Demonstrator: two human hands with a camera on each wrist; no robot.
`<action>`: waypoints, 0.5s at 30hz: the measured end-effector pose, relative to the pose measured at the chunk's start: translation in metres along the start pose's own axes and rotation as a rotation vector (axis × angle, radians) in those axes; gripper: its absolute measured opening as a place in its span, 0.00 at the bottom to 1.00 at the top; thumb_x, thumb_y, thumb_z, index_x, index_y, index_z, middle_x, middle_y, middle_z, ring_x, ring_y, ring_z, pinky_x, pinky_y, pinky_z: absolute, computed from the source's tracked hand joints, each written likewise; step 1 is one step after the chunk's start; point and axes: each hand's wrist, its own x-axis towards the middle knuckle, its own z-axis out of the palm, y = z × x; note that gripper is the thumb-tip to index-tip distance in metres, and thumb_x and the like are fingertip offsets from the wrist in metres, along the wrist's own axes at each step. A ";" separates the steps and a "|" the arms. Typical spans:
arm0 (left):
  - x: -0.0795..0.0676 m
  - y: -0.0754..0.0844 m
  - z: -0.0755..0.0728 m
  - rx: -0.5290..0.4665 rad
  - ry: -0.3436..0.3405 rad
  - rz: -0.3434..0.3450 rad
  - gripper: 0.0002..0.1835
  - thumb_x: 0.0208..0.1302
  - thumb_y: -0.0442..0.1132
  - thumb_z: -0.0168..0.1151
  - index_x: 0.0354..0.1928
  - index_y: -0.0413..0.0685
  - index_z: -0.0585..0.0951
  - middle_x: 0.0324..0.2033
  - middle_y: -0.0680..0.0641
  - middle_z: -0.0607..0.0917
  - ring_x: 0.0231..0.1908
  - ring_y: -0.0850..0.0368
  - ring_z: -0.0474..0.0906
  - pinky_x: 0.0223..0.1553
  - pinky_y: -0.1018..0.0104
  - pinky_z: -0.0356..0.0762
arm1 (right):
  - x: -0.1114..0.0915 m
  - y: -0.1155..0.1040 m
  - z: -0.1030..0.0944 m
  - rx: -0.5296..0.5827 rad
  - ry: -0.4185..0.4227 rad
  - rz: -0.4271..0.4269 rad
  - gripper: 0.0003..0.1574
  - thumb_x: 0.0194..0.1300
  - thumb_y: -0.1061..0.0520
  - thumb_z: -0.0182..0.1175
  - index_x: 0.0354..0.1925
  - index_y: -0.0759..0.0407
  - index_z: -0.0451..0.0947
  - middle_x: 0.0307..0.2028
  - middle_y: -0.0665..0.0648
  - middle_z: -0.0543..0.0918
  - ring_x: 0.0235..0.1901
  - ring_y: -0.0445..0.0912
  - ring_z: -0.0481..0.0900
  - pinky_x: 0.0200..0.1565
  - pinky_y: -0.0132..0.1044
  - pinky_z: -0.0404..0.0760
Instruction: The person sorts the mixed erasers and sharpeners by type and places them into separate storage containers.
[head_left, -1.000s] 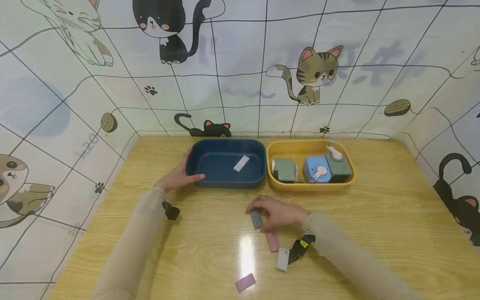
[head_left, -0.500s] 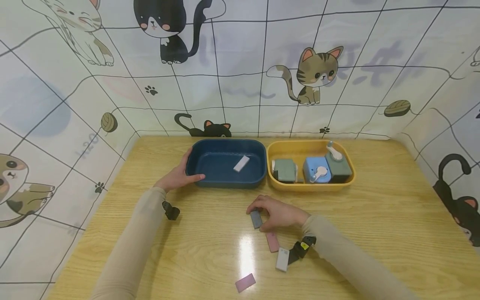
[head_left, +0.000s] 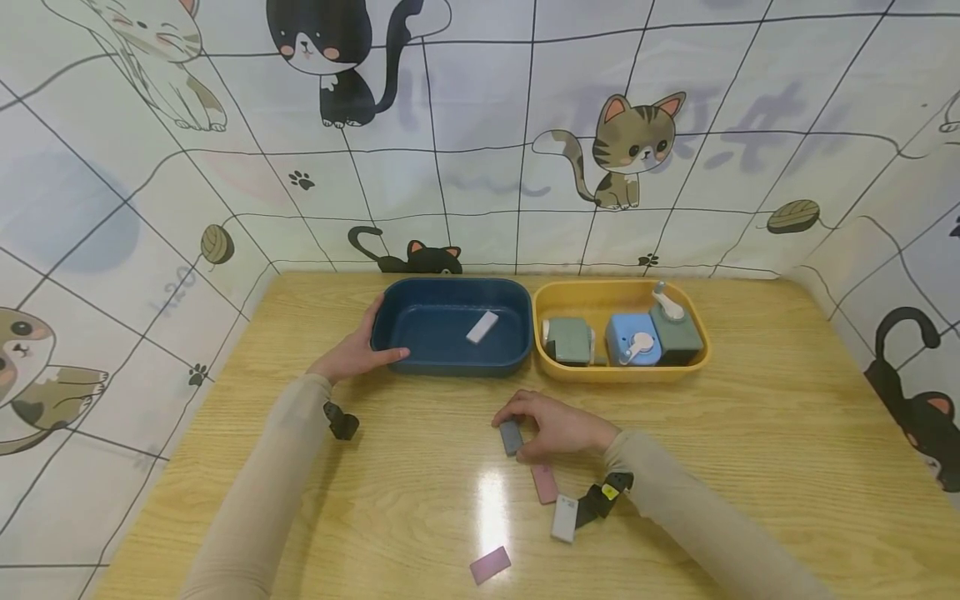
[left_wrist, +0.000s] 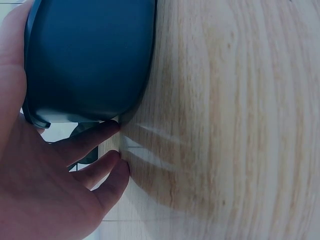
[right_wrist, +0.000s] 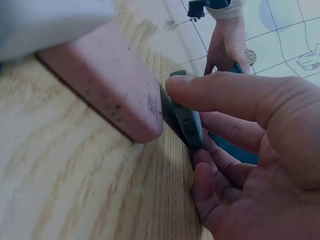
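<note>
My left hand [head_left: 356, 350] holds the left end of a dark blue bin [head_left: 450, 367]. Its thumb lies along the front rim, and the other fingers reach down the end wall in the left wrist view. A white eraser [head_left: 482, 327] lies inside that bin. In front of the bins, my right hand [head_left: 558, 423] pinches a dark grey eraser [head_left: 511, 437] between thumb and fingers, low at the tabletop. Beside it in the right wrist view is a smudged pink eraser [right_wrist: 112, 87]. A white eraser [head_left: 565, 518] lies nearer me, and another pink eraser [head_left: 491, 566] by the front.
Against the blue bin's right side stands a yellow bin [head_left: 622, 375]. It holds a blue crank pencil sharpener [head_left: 628, 329] and two grey-green sharpeners, one of them [head_left: 572, 340] on its side. A cat-print sheet [head_left: 480, 183] hangs behind the wooden table [head_left: 780, 400].
</note>
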 end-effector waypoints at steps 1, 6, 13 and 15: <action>0.000 0.000 0.000 -0.001 0.001 0.003 0.61 0.59 0.57 0.67 0.75 0.57 0.28 0.75 0.43 0.32 0.72 0.35 0.38 0.65 0.36 0.46 | 0.000 0.000 0.000 0.000 0.001 0.000 0.30 0.53 0.63 0.69 0.56 0.51 0.78 0.51 0.49 0.72 0.46 0.47 0.69 0.47 0.39 0.72; 0.000 -0.001 0.000 -0.003 0.000 -0.004 0.60 0.60 0.54 0.67 0.75 0.59 0.28 0.75 0.44 0.32 0.72 0.36 0.38 0.65 0.36 0.46 | -0.001 -0.004 -0.001 0.010 0.004 0.007 0.30 0.53 0.63 0.69 0.56 0.53 0.78 0.51 0.49 0.72 0.46 0.47 0.70 0.47 0.40 0.72; -0.003 0.008 -0.001 -0.022 -0.008 -0.013 0.58 0.63 0.45 0.66 0.75 0.52 0.29 0.74 0.41 0.32 0.71 0.35 0.37 0.65 0.36 0.45 | -0.001 -0.005 -0.002 0.007 0.010 0.013 0.29 0.53 0.63 0.70 0.56 0.54 0.79 0.50 0.50 0.73 0.45 0.47 0.70 0.47 0.40 0.72; -0.007 0.019 -0.002 -0.028 -0.013 -0.015 0.57 0.63 0.42 0.66 0.75 0.48 0.30 0.74 0.39 0.33 0.71 0.34 0.37 0.65 0.36 0.45 | -0.001 -0.006 -0.002 0.006 0.013 0.010 0.29 0.53 0.63 0.70 0.56 0.54 0.79 0.50 0.50 0.73 0.45 0.47 0.70 0.46 0.39 0.72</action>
